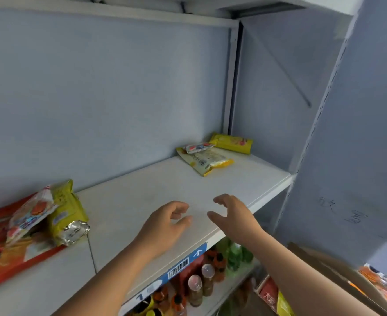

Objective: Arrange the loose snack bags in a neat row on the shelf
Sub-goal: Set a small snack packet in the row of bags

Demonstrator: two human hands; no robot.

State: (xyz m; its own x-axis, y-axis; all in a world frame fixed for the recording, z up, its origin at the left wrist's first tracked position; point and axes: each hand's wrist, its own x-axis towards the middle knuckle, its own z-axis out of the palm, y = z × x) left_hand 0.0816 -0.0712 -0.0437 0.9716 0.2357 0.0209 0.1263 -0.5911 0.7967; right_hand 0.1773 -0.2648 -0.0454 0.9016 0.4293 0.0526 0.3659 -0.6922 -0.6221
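Note:
The white shelf [142, 192] carries snack bags in two groups. Far right at the back lie a pale yellow bag [207, 161], a small white and red packet [199, 147] on top of it, and a yellow bag [232, 143] behind them. At the left edge sits a heap: a flat red bag [17, 261], a white and orange packet [32, 215], a yellow bag [66, 208] and a silver-ended packet [76, 231]. My left hand [165, 226] and right hand [233, 215] hover over the bare shelf front, fingers curled apart, holding nothing.
A blue price strip with a barcode [179, 269] runs along the shelf's front edge. Bottles [196, 290] fill the lower shelf. A cardboard box [338, 277] stands at the lower right. A grey upright panel [359, 133] bounds the shelf on the right.

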